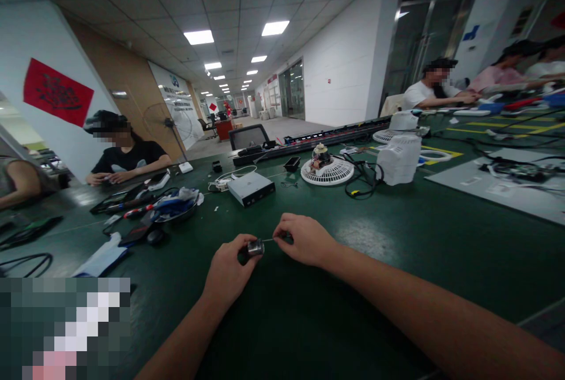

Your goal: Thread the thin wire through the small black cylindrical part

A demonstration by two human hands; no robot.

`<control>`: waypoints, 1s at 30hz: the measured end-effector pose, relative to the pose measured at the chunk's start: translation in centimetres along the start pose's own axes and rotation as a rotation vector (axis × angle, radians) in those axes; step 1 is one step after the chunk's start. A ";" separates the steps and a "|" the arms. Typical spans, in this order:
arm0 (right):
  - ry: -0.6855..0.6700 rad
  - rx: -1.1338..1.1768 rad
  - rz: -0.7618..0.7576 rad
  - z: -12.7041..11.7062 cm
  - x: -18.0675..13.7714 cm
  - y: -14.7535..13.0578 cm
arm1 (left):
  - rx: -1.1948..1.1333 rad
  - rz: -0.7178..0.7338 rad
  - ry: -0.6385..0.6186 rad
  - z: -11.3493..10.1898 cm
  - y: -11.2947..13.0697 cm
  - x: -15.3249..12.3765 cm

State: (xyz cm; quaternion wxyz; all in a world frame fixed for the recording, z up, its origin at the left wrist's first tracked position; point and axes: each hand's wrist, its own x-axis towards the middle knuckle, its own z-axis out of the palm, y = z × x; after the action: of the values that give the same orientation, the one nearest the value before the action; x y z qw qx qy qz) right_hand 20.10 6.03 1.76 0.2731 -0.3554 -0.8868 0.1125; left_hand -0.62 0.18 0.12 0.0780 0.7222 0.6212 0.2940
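Note:
Between the thumb and fingers of my left hand (232, 268) is a small silvery metal cylinder with a thin shaft, which looks like a small electric motor (255, 247). The thin shaft (268, 240) points right, towards my right hand (304, 239). My right thumb and forefinger pinch the far end of that shaft; whether anything else sits in the pinch is hidden. Both hands are held above the green table (282, 321), in front of a silver disc drive (251, 187).
A white fan grille with a motor (327, 169) and a white plastic housing (399, 159) stand behind my right hand. Tools and cloth (176, 203) lie left, beside a black mouse (155, 236). A grey board (507, 183) is at right. A person (128, 153) sits across the table; others sit far right.

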 end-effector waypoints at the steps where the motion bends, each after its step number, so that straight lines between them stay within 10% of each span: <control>1: -0.006 -0.008 -0.004 0.0 0.0 0.1 | 0.012 0.000 -0.001 0.0 0.1 0.0; 19: -0.103 -0.174 0.236 0.2 0.1 0.4 | 0.132 -0.072 0.003 0.0 0.1 0.0; 30: -0.421 0.210 0.036 0.8 0.0 -0.2 | 0.022 -0.125 0.046 0.3 -0.6 0.3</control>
State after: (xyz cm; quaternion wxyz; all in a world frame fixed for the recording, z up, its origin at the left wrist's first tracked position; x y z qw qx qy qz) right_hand 19.56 5.87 1.18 0.1154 -0.3095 -0.9012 0.2806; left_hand -0.97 0.65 -0.31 0.0737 0.6759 0.6699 0.2982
